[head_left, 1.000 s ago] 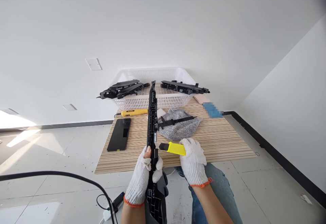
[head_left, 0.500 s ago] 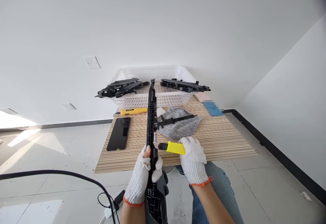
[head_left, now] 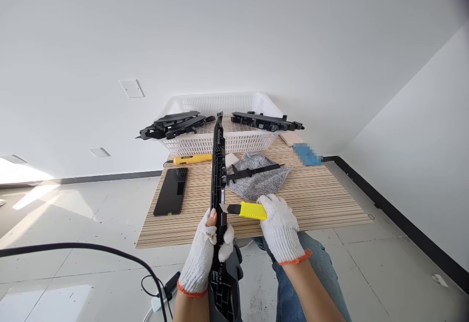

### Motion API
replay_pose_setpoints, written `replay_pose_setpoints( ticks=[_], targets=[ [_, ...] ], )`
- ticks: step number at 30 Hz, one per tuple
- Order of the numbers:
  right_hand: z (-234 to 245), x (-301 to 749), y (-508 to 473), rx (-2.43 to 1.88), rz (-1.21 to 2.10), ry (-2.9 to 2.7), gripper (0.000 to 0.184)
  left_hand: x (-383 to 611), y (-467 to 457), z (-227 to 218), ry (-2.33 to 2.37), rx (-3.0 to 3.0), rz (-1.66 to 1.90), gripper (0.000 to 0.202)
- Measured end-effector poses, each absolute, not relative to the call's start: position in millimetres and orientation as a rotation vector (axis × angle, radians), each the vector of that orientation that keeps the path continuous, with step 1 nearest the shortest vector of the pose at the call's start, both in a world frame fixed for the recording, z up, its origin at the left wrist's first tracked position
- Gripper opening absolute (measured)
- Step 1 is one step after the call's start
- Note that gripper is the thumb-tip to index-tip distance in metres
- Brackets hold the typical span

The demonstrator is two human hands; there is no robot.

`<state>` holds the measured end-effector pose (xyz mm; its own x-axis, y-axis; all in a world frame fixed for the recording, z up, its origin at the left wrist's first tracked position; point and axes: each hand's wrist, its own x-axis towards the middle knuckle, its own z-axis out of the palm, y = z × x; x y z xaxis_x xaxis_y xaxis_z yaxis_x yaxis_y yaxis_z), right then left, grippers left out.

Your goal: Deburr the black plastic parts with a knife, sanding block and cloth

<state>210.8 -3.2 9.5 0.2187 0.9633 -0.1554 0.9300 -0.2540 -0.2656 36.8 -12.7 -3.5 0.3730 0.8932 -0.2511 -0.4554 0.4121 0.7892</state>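
Observation:
A long black plastic trim part point(head_left: 219, 165) stands lengthwise in front of me, its far end over the basket rim. Wrapped round its lower half is my left hand point(head_left: 205, 246), in a white knit glove with the thumb tip bare. My right hand point(head_left: 278, 222), also gloved, grips a yellow utility knife point(head_left: 252, 210). The knife's blade points left and meets the right edge of the part, just above my left thumb. Behind the knife, a black caliper point(head_left: 252, 171) lies on a grey cloth point(head_left: 267, 187).
A white plastic basket point(head_left: 245, 143) at the back holds black trim parts point(head_left: 179, 124) left and more black parts point(head_left: 267, 121) right. On the striped table point(head_left: 311, 200) lie a phone point(head_left: 170, 191), a yellow tool point(head_left: 192, 159) and a blue item point(head_left: 307, 154). A black cable point(head_left: 91, 247) arches at lower left.
Very little differs. My right wrist and forearm have shifted slightly to the right, while the blade stays at the trim part's edge. My left hand keeps its hold.

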Motion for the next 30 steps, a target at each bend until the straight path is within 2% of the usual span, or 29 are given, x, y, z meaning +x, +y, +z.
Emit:
replay_pose_setpoints(
  ticks=[19, 30],
  targets=[
    [4, 201, -8, -2.401, 0.404, -1.692, 0.041, 38, -13, 1, 0.836, 0.707, 0.945, 0.062],
    [0, 199, -6, -2.448, 0.339, -1.584, 0.036, 37, -14, 1, 0.793, 0.712, 0.933, 0.057]
  ],
)
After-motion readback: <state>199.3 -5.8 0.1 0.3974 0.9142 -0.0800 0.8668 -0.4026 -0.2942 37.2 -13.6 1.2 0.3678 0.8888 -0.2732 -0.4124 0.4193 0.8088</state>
